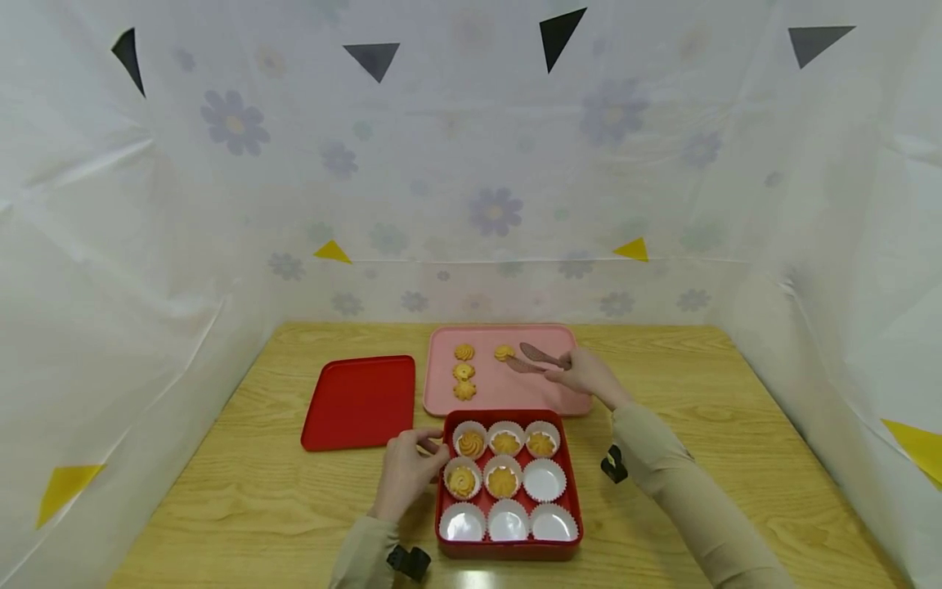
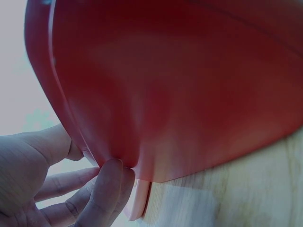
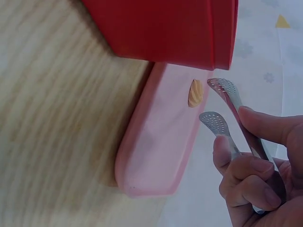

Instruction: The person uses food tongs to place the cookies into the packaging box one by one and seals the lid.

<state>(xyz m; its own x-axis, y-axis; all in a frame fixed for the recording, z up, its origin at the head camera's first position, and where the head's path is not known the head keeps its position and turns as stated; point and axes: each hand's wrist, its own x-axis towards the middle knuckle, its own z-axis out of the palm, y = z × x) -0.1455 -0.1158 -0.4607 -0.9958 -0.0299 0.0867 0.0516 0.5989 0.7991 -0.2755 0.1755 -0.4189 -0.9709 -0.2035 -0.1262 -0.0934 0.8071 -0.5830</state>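
My right hand [image 1: 591,376] holds metal tongs [image 3: 232,101] with perforated tips, thumb on one arm and fingers curled around the other. The tips stand apart in the head view, close to a single piped butter cookie [image 1: 504,352] on the pink tray [image 1: 545,401]. Three more cookies [image 1: 464,371] form a column on the tray's left. My left hand [image 1: 408,466] grips the left wall of the red box [image 1: 508,550] near its far corner, fingertips [image 2: 111,177] against the outside. White paper cups [image 1: 545,479] line the box in three rows; the far row and two middle-row cups contain cookies.
A flat red lid [image 1: 361,403] lies on the wooden table [image 1: 662,360], left of the pink tray. The box stands right in front of the tray. White patterned sheeting [image 1: 456,147] encloses the table at the back and both sides.
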